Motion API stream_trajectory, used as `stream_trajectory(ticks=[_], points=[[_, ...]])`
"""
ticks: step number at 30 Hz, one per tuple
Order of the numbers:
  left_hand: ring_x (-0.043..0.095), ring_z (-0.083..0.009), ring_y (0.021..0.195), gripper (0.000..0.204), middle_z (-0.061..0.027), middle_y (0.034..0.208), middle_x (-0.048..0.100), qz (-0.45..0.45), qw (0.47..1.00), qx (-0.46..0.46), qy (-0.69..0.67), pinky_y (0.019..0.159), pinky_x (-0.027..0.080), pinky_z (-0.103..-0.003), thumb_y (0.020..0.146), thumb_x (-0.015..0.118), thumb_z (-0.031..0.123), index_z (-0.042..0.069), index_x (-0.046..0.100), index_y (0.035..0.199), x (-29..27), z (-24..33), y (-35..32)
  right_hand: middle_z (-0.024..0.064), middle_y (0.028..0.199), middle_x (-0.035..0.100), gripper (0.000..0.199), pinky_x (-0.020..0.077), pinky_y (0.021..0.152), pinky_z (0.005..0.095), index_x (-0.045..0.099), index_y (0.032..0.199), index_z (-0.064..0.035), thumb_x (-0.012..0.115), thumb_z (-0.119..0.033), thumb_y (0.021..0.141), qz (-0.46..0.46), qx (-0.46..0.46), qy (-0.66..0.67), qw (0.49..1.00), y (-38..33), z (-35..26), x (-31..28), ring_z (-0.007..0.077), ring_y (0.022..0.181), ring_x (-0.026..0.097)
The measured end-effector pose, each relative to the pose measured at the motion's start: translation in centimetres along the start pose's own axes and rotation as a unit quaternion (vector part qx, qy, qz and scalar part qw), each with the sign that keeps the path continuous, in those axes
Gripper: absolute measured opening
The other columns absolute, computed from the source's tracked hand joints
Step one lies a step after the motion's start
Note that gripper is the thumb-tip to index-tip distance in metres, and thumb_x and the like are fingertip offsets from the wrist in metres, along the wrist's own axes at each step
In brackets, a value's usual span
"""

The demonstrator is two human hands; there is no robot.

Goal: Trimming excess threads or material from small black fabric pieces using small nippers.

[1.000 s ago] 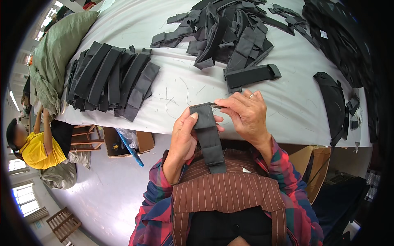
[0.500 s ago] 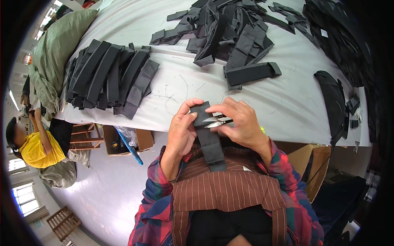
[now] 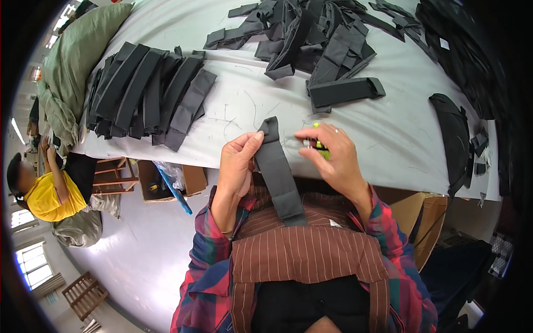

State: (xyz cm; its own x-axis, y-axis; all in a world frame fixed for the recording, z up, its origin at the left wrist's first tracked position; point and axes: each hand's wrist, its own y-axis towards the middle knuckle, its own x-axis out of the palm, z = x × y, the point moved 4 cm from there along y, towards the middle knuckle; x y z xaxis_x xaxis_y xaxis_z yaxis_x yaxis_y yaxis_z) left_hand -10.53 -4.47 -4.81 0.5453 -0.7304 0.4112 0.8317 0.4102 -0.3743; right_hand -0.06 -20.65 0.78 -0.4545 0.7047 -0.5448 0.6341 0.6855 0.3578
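Observation:
A dark grey fabric strip (image 3: pixel 281 180) hangs from my left hand (image 3: pixel 237 164), pinched between thumb and fingers near its folded upper end. Its lower end rests against the striped brown apron (image 3: pixel 308 258). Just right of the strip, apart from it, is my right hand (image 3: pixel 337 158). Thread snips with yellow-green parts (image 3: pixel 325 154) sit inside that hand, their blades mostly hidden by the fingers. Thumb and forefinger are spread while the other fingers keep the snips in the palm.
A row of dark strips (image 3: pixel 133 91) lies on the white-covered table (image 3: pixel 239 91) at left, with a loose heap (image 3: pixel 344 53) at the back. Black fabric (image 3: pixel 463 55) covers the right side. Below stand cardboard boxes (image 3: pixel 195 180). A person in yellow (image 3: pixel 55 191) is far left.
My right hand has drawn back from the strip and turned, so the snips' blades no longer lie over the fabric. The strip's upper end now stands clear of the right fingers.

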Motion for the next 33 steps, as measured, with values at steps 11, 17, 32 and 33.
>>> stream_trajectory(ticks=[11, 17, 32, 33], points=[[0.054, -0.0054, 0.055, 0.02, 0.0008, 0.073, 0.062, -0.006, 0.999, -0.009, -0.04, 0.046, 0.043, -0.02, 0.093, 0.06, 0.022, 0.002, 0.064, 0.092, 0.7, -0.3, -0.3, 0.0018, 0.066, 0.055, 0.016, 0.0318, 0.061, 0.033, 0.067, 0.085, -0.0117, 0.073, -0.008, 0.07, 0.006, -0.069, -0.073, 0.995, -1.4, -0.7, 0.8, 0.0214, 0.062, 0.048], [0.05, -0.0038, 0.048, 0.018, 0.002, 0.067, 0.059, -0.011, 1.0, 0.007, -0.016, 0.041, 0.04, -0.019, 0.093, 0.06, 0.022, 0.005, 0.061, 0.086, 0.9, 0.2, -0.4, 0.0031, 0.07, 0.061, 0.012, 0.0351, 0.061, 0.0317, 0.068, 0.083, -0.0098, 0.072, -0.008, 0.071, 0.024, -0.008, -0.026, 0.999, -1.3, -1.1, 0.1, 0.0216, 0.063, 0.052], [0.052, -0.0025, 0.048, 0.017, 0.0018, 0.065, 0.059, -0.001, 0.999, 0.012, 0.037, 0.039, 0.04, -0.018, 0.092, 0.06, 0.02, 0.004, 0.06, 0.086, 0.7, 0.6, -0.8, 0.0036, 0.07, 0.061, 0.013, 0.036, 0.057, 0.0335, 0.068, 0.084, -0.009, 0.072, -0.012, 0.072, -0.001, -0.007, -0.07, 0.998, -2.3, -3.3, 2.4, 0.0228, 0.063, 0.055], [0.052, -0.0026, 0.048, 0.017, 0.0016, 0.066, 0.059, 0.001, 0.999, 0.013, 0.043, 0.039, 0.04, -0.018, 0.092, 0.06, 0.02, 0.003, 0.061, 0.086, 0.7, 0.6, -0.8, 0.0036, 0.07, 0.061, 0.013, 0.036, 0.057, 0.0335, 0.068, 0.084, -0.009, 0.072, -0.012, 0.072, -0.001, -0.007, -0.07, 0.998, -2.3, -3.2, 2.4, 0.0228, 0.063, 0.055]])
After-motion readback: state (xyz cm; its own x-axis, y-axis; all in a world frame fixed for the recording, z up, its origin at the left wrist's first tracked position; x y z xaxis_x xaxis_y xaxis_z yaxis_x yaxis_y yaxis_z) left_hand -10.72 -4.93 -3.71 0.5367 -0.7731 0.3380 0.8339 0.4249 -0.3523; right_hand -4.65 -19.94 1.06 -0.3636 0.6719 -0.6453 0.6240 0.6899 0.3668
